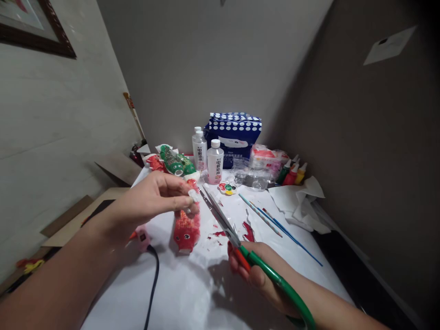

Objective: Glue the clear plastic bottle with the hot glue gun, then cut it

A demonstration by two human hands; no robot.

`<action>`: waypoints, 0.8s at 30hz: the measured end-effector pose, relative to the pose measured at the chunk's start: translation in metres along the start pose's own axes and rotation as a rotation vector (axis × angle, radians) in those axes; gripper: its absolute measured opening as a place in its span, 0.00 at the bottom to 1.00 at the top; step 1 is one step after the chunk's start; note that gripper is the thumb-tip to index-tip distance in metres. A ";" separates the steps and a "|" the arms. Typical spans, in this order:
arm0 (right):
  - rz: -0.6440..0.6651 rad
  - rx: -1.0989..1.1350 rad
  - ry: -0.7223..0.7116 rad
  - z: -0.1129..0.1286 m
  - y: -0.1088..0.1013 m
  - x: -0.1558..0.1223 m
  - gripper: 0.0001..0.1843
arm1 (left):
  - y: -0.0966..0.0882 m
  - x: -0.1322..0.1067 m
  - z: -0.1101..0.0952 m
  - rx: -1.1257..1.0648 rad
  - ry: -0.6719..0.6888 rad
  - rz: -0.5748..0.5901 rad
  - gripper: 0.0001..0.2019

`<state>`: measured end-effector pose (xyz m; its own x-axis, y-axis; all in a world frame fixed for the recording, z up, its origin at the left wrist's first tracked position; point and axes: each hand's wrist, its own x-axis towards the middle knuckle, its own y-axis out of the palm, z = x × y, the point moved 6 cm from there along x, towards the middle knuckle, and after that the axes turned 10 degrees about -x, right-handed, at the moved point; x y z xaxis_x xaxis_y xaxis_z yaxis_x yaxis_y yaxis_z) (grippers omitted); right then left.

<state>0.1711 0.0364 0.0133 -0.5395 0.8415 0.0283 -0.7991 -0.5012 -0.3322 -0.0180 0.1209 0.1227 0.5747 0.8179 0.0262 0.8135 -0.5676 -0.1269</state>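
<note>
My left hand [161, 195] is closed in a pinch on a small whitish scrap [194, 196], whose material I cannot make out. Just beyond and below these fingers lies a red painted fish figure [186, 231] with stuck-on eyes, its upper part partly covered by the hand. My right hand [261, 270] grips scissors [223, 220] with green handles and an orange inner part. Their blades point up and left, slightly apart, with the tips near the scrap but not visibly touching it. Red and silvery cut scraps [248, 231] lie on the white tabletop under the blades.
Green fish figures [172, 160], bottles [215, 162] and a blue package [235, 137] stand at the back. A paint palette [227, 188], brushes [275, 220], paint tubes [292, 174] and crumpled paper [302, 206] lie right. A pink glue gun [142, 238] with black cord lies left.
</note>
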 end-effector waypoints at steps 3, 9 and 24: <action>-0.052 -0.060 0.038 0.009 -0.002 0.001 0.41 | -0.004 0.002 0.003 -0.096 -0.040 -0.021 0.03; -0.123 -0.005 -0.004 0.004 -0.001 0.002 0.36 | -0.011 0.008 0.015 -0.122 -0.158 -0.110 0.09; 0.005 -0.173 -0.084 0.022 -0.003 -0.002 0.44 | 0.016 0.004 0.011 0.071 -0.179 0.114 0.10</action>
<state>0.1688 0.0319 0.0352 -0.5696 0.8155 0.1027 -0.7426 -0.4571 -0.4895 -0.0040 0.1158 0.1095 0.6328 0.7559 -0.1682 0.7320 -0.6547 -0.1886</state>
